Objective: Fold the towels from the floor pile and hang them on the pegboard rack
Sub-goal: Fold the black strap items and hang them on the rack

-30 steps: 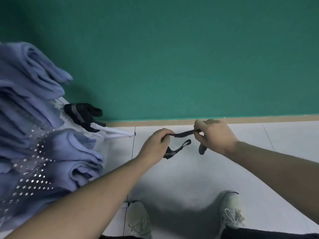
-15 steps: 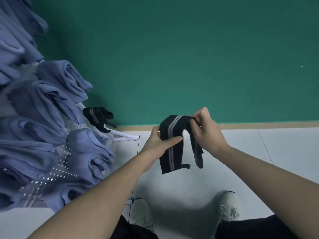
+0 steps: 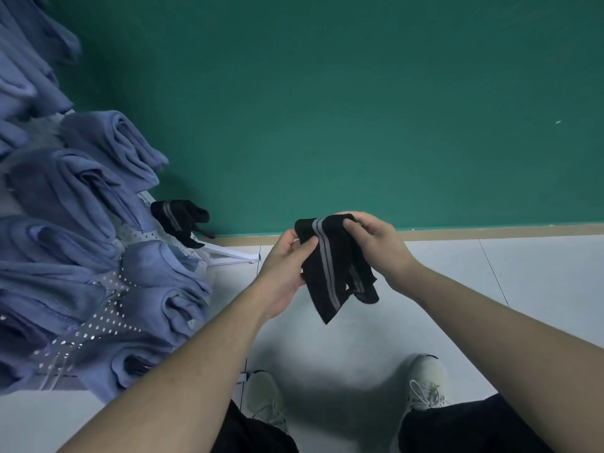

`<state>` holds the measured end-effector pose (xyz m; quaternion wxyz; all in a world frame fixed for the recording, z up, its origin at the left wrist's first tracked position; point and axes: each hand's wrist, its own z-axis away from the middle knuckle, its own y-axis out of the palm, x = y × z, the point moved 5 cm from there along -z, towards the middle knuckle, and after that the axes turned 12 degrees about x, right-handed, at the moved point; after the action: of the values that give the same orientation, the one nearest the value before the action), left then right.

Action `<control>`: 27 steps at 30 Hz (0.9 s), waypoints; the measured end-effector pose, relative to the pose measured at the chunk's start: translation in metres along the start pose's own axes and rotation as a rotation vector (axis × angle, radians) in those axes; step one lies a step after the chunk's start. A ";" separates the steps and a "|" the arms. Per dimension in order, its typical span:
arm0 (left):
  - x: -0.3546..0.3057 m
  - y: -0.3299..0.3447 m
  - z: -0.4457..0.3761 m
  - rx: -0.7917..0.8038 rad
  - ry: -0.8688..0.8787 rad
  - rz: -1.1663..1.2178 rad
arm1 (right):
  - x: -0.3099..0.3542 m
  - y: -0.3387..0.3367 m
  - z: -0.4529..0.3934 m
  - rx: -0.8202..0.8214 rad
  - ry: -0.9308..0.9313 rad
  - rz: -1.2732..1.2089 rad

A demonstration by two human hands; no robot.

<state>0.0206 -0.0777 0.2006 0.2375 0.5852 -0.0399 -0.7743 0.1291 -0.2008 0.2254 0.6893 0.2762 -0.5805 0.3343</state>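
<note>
A person stands on a pale tiled floor (image 3: 490, 305), looking down at both hands held out in front of a green wall (image 3: 359, 93). Between the hands hangs a small black cloth with two grey stripes (image 3: 327, 266), in the air above the floor and clear of the rack. The left hand (image 3: 287, 269) has its grip closed on the cloth's left edge, thumb pressed over the fabric. The right hand (image 3: 376, 243) pinches the top fold with curled fingers.

The cloth looks thin, light and limp, drooping from the top fold with loose corners hanging below. It should crease easily but may slip out of shape, so the folded top edge looks the best place to hold.

At the left edge of the view leans a white pegboard rack (image 3: 111, 289), crowded with folded blue towels (image 3: 81, 197) hung in rows. A second black striped cloth (image 3: 178, 219) hangs on the rack's far side, near the wall. The rack's white foot (image 3: 235, 253) juts across the floor near the left hand. Two white sneakers (image 3: 425, 384) show below.
</note>
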 end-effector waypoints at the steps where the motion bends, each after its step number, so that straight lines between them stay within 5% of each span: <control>1: 0.003 -0.001 0.001 0.003 -0.014 -0.025 | -0.001 0.000 0.000 0.001 0.013 -0.011; 7: 0.001 0.000 0.003 -0.084 0.000 0.072 | -0.007 0.011 -0.002 0.065 0.096 -0.015; 13: -0.012 -0.004 0.003 -0.169 0.049 -0.154 | -0.005 0.015 -0.002 0.068 0.120 -0.092; 17: -0.012 0.002 0.004 -0.090 0.062 0.052 | -0.006 0.024 -0.003 0.145 0.141 -0.112; 23: -0.018 0.001 0.002 -0.174 0.119 0.121 | -0.003 0.018 0.002 0.019 -0.085 0.000; 27: -0.017 -0.004 0.002 -0.193 0.142 0.112 | -0.008 0.020 0.003 0.108 -0.045 0.016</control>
<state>0.0208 -0.0678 0.2152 0.3376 0.6097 0.0190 -0.7168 0.1109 -0.1914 0.2179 0.6576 0.3158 -0.5789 0.3642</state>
